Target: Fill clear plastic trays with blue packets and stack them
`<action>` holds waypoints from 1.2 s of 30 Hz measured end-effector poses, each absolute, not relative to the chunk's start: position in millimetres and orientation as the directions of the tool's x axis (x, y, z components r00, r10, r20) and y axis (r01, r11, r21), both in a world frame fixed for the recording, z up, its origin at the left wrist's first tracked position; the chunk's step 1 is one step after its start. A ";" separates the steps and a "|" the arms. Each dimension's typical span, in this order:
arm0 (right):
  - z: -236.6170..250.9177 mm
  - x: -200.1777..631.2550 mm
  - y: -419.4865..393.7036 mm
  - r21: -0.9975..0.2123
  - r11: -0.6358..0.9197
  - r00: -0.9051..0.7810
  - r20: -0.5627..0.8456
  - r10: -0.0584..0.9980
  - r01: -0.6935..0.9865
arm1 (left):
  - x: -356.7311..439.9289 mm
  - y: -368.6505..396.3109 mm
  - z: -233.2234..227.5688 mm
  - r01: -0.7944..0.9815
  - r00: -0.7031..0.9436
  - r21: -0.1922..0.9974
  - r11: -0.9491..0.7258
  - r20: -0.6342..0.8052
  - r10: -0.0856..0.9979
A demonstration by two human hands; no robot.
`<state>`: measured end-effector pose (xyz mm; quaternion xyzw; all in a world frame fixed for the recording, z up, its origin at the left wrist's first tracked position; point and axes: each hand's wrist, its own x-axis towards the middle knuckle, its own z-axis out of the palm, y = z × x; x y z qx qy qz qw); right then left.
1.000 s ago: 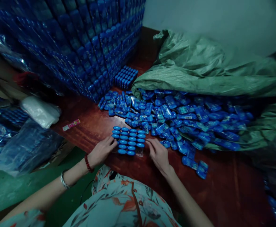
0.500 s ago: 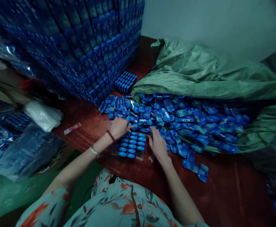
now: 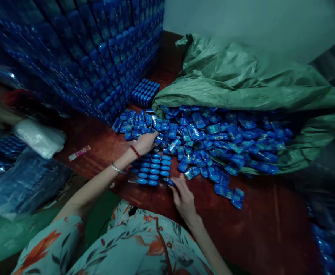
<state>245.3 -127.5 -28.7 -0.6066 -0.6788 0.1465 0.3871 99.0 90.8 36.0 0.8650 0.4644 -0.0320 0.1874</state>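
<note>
Red table (image 3: 259, 225), two hands (countless blue packets (image 3: 213, 137))

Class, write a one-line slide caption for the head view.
Left hand reaches into loose blue packets beside a green sack; right hand touches the arranged block.

— What has been altered since a second ago?
— The left hand (image 3: 145, 143) has been moved off the near left edge of the neat block of blue packets (image 3: 153, 169) and stretched forward into the loose heap of blue packets (image 3: 201, 141) beyond it.

— And the right hand (image 3: 182, 196)?
— It was pushed into the heap half a second ago; now it has been drawn back to the block's near right corner, where a blue packet (image 3: 170, 182) is touched by its fingertips. The whole scene has also been shifted slightly left in view.
</note>
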 end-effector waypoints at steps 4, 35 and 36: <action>-18.4 251.1 -109.7 -0.408 0.324 -0.219 0.284 0.934 0.853 | 35.7 72.3 42.3 0.611 0.467 0.630 -0.479 0.201 0.861; -11.7 256.6 -62.7 -0.615 0.089 0.141 0.316 0.938 0.784 | -2.4 -32.8 13.3 0.648 0.749 0.207 -0.732 -0.003 0.662; -11.8 259.1 -50.5 -0.626 0.033 0.187 0.281 0.941 0.779 | -5.6 -33.3 9.8 0.640 0.747 0.217 -0.737 0.047 0.663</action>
